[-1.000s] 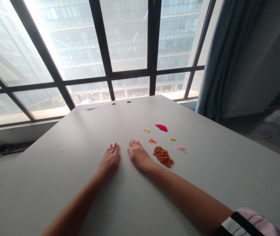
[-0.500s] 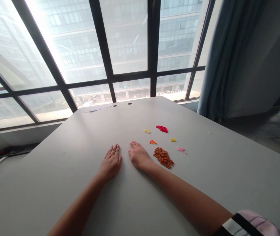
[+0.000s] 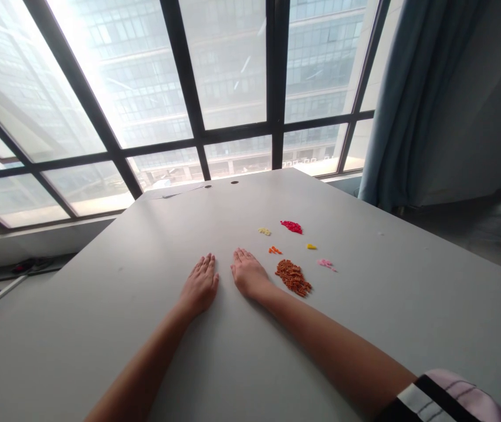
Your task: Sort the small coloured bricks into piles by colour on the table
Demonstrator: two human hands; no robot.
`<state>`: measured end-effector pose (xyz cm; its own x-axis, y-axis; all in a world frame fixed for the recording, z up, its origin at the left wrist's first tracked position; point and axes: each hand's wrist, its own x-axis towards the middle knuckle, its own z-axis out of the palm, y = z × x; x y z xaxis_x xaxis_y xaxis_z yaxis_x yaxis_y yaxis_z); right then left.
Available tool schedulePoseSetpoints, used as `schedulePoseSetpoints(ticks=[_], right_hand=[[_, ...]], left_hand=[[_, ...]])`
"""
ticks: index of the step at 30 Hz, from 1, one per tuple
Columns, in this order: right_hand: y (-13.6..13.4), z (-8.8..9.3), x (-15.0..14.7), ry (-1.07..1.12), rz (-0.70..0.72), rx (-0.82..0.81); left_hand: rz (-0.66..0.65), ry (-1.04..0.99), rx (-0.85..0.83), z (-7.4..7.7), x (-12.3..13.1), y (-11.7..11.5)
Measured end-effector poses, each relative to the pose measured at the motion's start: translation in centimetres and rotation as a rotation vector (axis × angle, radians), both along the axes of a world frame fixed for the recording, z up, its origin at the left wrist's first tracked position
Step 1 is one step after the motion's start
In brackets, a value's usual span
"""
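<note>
My left hand [image 3: 200, 282] lies flat, palm down, on the white table [image 3: 101, 328], with nothing in it. A short gap to its right, my right hand [image 3: 249, 273] also rests flat with fingers stretched forward. Nearest to the right hand is a pile of small brown pieces [image 3: 293, 278]. Around that pile lie a few orange pieces [image 3: 274, 250], pale yellow pieces [image 3: 264, 231], a heap of red pieces [image 3: 292, 227], a small yellow piece or cluster [image 3: 311, 247] and several pink pieces [image 3: 326, 264]. They look like toy bricks or beads, too small to tell. Neither hand touches them.
Large windows with dark frames [image 3: 277, 76] stand beyond the table's far end. A blue-grey curtain [image 3: 402, 111] hangs at the right. Two dark round holes [image 3: 234, 182] sit near the far edge, and a tiny white speck [image 3: 381, 234] lies on the right side.
The view has shifted slightly, so the table and windows sit a little differently in the picture. Both hands stay flat in the same places, and the piles have not moved.
</note>
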<state>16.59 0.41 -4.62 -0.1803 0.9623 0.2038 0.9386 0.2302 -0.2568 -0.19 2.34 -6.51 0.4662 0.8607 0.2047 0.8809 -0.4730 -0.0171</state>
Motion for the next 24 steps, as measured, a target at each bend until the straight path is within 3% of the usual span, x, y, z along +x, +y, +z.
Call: schedulePoseSetpoints(ticks=[24], right_hand=[[-0.19, 0.34, 0.01, 0.032, 0.011, -0.127]], left_hand=[[0.01, 0.014, 0.039, -0.72, -0.28, 0.11]])
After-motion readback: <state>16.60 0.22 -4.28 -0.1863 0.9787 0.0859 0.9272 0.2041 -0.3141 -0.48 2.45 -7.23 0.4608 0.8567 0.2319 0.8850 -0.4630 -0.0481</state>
